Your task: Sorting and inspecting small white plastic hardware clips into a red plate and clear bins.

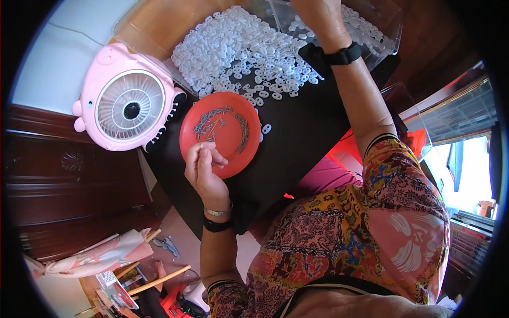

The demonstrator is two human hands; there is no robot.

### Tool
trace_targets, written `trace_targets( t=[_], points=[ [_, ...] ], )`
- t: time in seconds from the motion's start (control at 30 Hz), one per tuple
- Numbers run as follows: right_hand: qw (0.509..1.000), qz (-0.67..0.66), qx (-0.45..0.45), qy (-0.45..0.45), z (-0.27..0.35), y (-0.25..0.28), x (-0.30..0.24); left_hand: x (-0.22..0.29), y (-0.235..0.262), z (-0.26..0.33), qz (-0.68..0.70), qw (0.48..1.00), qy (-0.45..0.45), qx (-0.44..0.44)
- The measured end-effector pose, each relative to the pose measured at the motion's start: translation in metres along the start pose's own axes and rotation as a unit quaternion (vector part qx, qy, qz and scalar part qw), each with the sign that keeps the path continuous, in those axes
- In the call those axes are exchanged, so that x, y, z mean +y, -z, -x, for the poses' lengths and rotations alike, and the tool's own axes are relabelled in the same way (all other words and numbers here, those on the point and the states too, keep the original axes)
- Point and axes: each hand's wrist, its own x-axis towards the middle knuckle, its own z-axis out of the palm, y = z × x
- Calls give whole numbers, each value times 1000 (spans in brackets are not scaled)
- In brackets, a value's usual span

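Note:
A round red bowl (241, 159) stands on the black table, with many small thin grey metal pieces (245, 130), like screws or nails, spread round its inside. Over the bowl's near rim is my left hand (205, 167), its fingers curled in; whatever they may hold is too small to make out. My right hand (321, 13) reaches to the far side, above a clear plastic bin (395, 45), and the top edge cuts off its fingers. Beside the bowl lies a large heap of white oval pieces with two holes (228, 47), some scattered singly near the rim.
A pink animal-shaped fan (130, 108) stands left of the bowl. The black tabletop (297, 138) runs toward my lap. Dark wooden cabinets (69, 169) rise at the left. Blue-handled scissors (168, 245) lie on the floor at lower left.

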Motion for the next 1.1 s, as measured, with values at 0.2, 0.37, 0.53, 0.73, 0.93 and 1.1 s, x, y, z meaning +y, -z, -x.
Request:
trace_targets(
  t=[0.2, 0.37, 0.53, 0.73, 0.93, 1.1],
  points=[
    [907, -165, -354, 159, 48, -33, -12, -3, 0, -2, -5, 999, 35, -8],
    [785, -209, -566, 137, 67, -38, -19, -4, 1, -3, -11, 999, 45, -13],
    [768, -148, -600, 169, 91, -61, -18, -4, 1, -3, -7, 998, 51, -23],
    [855, -198, -466, 113, 103, -71, -17, -2, 1, -3, -7, 998, 55, -24],
    [754, -148, -619, 162, 77, -49, -25, -2, 5, -3, -11, 998, 58, -25],
    [780, -126, -583, 190, 91, -51, -17, -2, 2, -3, -11, 998, 61, -31]
  ],
)
